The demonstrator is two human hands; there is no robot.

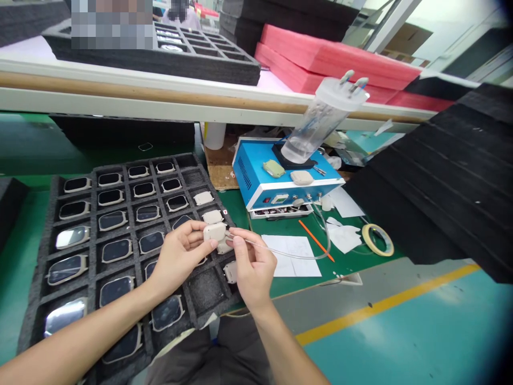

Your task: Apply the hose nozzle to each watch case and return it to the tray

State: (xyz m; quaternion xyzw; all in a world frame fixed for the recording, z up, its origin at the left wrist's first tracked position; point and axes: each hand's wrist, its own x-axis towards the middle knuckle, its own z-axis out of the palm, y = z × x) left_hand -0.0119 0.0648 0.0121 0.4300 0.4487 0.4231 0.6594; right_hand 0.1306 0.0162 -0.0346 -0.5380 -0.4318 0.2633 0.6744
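My left hand (180, 248) pinches a small beige watch case (215, 231) between thumb and fingers, above the right side of a dark foam tray (206, 291). Close beside it, my right hand (254, 264) grips the end of a thin clear tube (294, 255). The tube's tip points at the case's right edge; whether it touches cannot be made out. Below my hands, more beige cases (213, 216) lie in the tray's right column. Framed watches with dark screens (116, 250) fill most other compartments.
The tube loops to a blue machine (256, 166) bearing a clear cylinder (308, 131), a green case (273, 168) and a beige one. Paper (292, 254), an orange stick (316, 240) and a tape roll (378, 239) lie right. A shelf (172, 101) crosses above; black sheets (433, 176) jut in.
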